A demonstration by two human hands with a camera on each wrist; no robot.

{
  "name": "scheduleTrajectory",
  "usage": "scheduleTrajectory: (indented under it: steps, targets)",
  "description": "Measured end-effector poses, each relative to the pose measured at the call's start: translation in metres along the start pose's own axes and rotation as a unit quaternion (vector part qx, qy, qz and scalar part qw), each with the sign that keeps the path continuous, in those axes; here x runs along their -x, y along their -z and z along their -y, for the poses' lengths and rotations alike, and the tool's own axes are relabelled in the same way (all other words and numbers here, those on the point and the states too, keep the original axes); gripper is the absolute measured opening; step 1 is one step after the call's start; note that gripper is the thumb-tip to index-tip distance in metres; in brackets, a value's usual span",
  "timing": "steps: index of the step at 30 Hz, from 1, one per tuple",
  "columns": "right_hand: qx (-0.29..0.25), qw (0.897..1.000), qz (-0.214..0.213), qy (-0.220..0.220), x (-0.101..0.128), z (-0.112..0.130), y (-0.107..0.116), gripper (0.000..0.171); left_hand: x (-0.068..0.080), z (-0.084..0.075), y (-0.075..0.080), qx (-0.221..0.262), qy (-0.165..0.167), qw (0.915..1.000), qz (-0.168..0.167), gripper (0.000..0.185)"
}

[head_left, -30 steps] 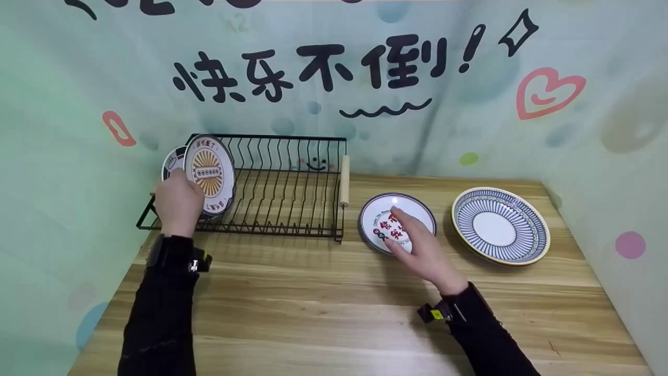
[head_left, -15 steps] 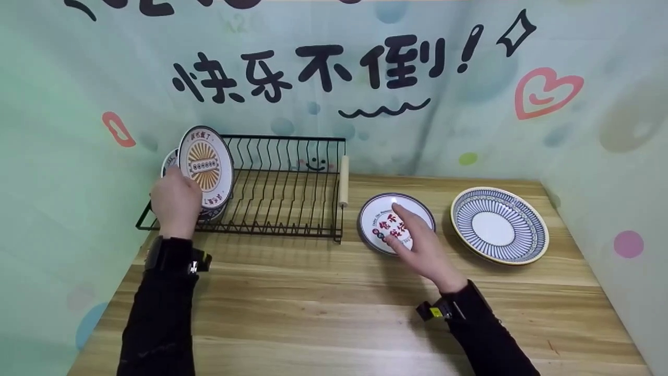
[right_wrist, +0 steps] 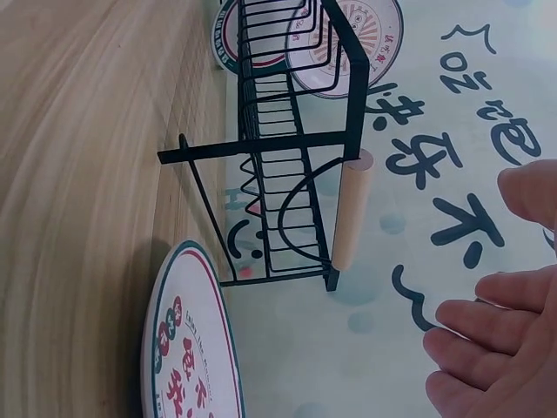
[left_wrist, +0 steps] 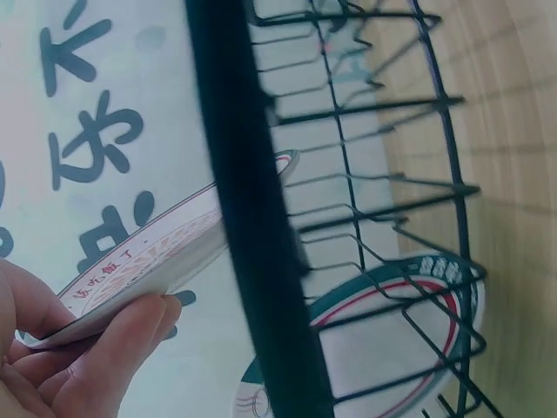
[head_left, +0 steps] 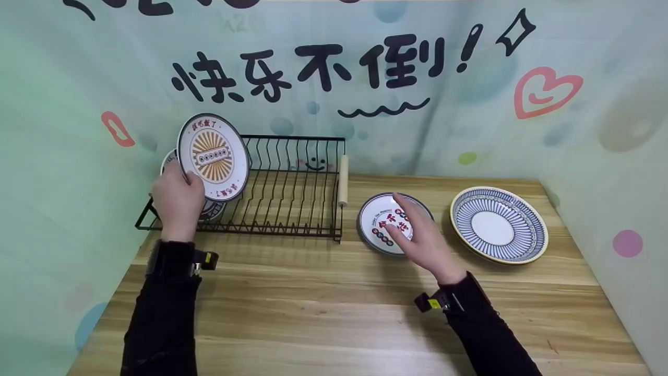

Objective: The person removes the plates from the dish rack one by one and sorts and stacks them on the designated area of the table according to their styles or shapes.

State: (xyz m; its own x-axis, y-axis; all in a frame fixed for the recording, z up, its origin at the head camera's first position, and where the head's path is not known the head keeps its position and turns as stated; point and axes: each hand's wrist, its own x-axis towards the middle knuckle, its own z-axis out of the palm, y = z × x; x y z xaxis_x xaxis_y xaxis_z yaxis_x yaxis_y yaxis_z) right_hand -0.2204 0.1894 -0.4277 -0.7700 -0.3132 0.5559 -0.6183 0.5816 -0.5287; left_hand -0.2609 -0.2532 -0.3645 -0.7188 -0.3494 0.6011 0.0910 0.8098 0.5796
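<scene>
Left hand is pinching the sunburst plate by its edge, thumb on the printed face, fingers curling against the back; plate is hanging tilted over the left end of the wire rack. Another plate is leaning in the rack. Right hand is holding nothing, fingers extending, thumb spreading, hovering over the red-lettered plate lying on the surface. Blue-striped dish is sitting just beside that.

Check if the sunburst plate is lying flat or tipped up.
Tipped up: the left hand grips the sunburst plate by its edge; its printed face shows broadly in head and right wrist views.
</scene>
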Motion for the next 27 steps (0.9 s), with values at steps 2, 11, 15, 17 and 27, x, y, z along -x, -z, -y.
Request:
scheduleTrajectory:
  steps: [2,11,15,17,27]
  targets:
    - [-0.002,1.000,-0.003,-0.003,-0.001,0.001,0.000,0.064,0.001,-0.002,0.000,0.011,0.001,0.9999,-0.004,0.012]
    - [-0.020,1.000,-0.011,-0.021,-0.005,0.003,0.000,0.059,0.007,-0.013,0.001,0.052,0.005,0.9986,-0.009,0.018]
    - [-0.025,0.999,-0.015,-0.020,-0.005,0.003,-0.001,0.057,0.011,-0.017,0.000,0.070,0.025,0.9972,-0.004,0.017]
    - [-0.027,0.999,-0.018,-0.015,-0.005,0.003,-0.002,0.058,0.013,-0.019,0.000,0.089,0.038,0.9953,0.009,0.018]
    - [-0.044,0.999,-0.021,-0.007,-0.001,0.000,-0.008,0.057,0.027,-0.031,-0.005,0.229,0.088,0.9675,0.061,0.018]
